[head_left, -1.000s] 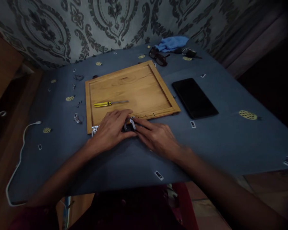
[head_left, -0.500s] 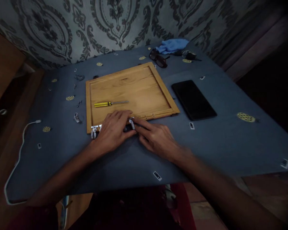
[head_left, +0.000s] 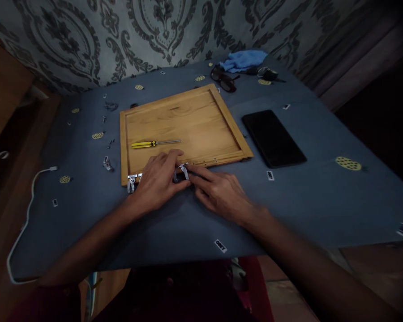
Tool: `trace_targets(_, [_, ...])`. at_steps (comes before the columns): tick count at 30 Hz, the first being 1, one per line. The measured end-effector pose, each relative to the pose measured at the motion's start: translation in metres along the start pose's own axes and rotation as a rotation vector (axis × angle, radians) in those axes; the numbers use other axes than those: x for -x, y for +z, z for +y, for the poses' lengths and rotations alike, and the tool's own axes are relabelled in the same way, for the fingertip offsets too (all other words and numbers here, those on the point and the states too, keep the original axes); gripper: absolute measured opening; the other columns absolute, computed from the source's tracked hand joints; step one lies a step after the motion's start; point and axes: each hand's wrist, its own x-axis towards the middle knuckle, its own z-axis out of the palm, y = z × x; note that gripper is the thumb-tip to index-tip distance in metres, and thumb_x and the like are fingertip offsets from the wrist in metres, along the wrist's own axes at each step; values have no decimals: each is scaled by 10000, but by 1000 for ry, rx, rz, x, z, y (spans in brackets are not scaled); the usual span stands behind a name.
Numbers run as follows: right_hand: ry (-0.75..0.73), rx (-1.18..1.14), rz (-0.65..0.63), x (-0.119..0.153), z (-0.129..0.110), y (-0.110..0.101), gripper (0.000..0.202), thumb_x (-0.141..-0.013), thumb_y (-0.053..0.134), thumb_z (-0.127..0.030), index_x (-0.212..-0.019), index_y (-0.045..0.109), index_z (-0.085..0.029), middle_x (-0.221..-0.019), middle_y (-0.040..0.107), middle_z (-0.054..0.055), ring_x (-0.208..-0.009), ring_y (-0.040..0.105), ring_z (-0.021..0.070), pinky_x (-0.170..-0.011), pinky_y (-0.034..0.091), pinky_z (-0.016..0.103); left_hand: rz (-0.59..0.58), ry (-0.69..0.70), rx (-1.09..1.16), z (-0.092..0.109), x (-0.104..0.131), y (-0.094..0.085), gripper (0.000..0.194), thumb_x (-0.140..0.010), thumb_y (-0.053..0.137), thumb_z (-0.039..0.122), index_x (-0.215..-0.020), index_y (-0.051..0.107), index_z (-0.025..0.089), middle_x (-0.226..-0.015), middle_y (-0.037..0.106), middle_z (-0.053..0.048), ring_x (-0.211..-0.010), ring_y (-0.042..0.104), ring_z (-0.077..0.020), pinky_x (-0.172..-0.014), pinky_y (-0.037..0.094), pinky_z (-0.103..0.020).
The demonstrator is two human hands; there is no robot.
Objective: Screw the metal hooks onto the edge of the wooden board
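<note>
A framed wooden panel [head_left: 174, 120] lies flat, and a yellow-handled screwdriver [head_left: 144, 144] rests on it. Along its near edge, a silver metal hinge [head_left: 184, 171] sits between my two hands. My left hand [head_left: 157, 181] is closed over the edge, its fingertips on the wood and its thumb below the hinge. From the right, my right hand [head_left: 218, 190] pinches in with its fingertips against the hinge. A second metal hinge [head_left: 131, 182] is at the panel's near left corner. My fingers hide part of the edge.
A black tablet [head_left: 273, 137] lies right of the panel. Sunglasses [head_left: 224, 79], a blue cloth [head_left: 243, 60] and keys [head_left: 268, 74] are at the back. Small metal parts [head_left: 108, 164] lie to the left, with a white cable [head_left: 28, 214] along the table's left side.
The view has shifted slightly. Both hands stay at the hinge, in almost the same pose, and the panel and screwdriver have not visibly moved on the table.
</note>
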Motion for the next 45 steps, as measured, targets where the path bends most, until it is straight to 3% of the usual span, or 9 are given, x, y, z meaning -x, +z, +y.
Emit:
trace_targets(8, [8,-41,-3,3,3,3,389,-915,524,-107,-1242,719,-185,-1386,702,109,-917,782,225,-725,622,322,-13,-19,41,3,0,-2,542,-817,775,282,-1274,495,204,-1106,703,-52,-1089,642,-279,-977,473,-437])
trace_targets(15, [95,-279,181,4,10,13,417,-952,458,-78,-1292,684,-162,-1282,738,114,-1110,738,211,-955,613,354,-13,-25,21,2,0,-2,542,-803,824,319,-1229,514,191,-1115,708,-72,-1072,646,-300,-956,485,-444])
trace_targets(19, [108,-269,198,1,10,15,409,-942,473,-84,-1292,678,-144,-1172,726,127,-1057,727,222,-912,620,362,-19,-22,4,1,1,-1,568,-812,822,344,-1263,515,184,-1126,703,-83,-1080,646,-318,-963,488,-465])
trace_targets(24, [131,-219,139,2,9,16,452,-944,475,-88,-1337,654,-222,-1211,684,100,-1066,710,222,-890,625,367,2,-17,6,-1,2,1,559,-821,808,353,-1267,514,189,-1127,694,-91,-1111,639,-329,-977,490,-484])
trace_targets(29, [137,-190,107,2,9,16,455,-947,466,-89,-1347,658,-190,-1222,677,122,-1051,714,235,-865,638,379,6,-23,9,-1,2,2,548,-827,798,363,-1267,515,199,-1136,691,-94,-1110,635,-331,-969,495,-490])
trace_targets(38, [143,-122,70,2,9,15,491,-947,469,-94,-1382,642,-242,-1246,678,95,-1041,721,213,-806,637,320,16,-14,10,-2,2,2,539,-819,799,347,-1255,511,216,-1119,691,-77,-1101,640,-319,-964,493,-472])
trace_targets(45, [134,-52,41,1,6,13,470,-952,455,-98,-1373,639,-197,-1240,676,127,-964,732,226,-710,630,320,2,-7,-4,-1,2,1,553,-820,809,358,-1258,509,200,-1124,698,-86,-1106,642,-322,-965,487,-467])
